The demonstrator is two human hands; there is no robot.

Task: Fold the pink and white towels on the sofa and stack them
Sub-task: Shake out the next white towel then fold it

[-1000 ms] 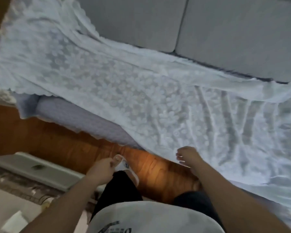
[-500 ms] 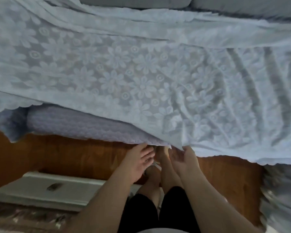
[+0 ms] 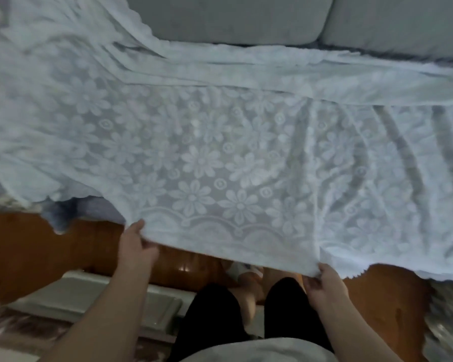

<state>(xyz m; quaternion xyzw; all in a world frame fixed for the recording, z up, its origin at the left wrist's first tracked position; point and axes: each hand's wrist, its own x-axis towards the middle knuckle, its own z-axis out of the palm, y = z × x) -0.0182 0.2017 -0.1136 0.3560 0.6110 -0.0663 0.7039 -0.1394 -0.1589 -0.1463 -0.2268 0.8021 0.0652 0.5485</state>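
Both hands are clamped on the near hem of the white towel [image 3: 220, 158]: the left hand [image 3: 135, 246] pinches it with the thumb on top, and the right hand [image 3: 324, 286] curls its fingers round the scalloped edge, well apart from the left. The towel is thin, see-through lace worked in daisy shapes with a wavy border, spread wide over the seat of the grey sofa [image 3: 246, 19] and rumpled into long creases on the right. Its smooth, rounded back cushions rise behind. Glossy brown wooden floor [image 3: 37, 246] shows below.
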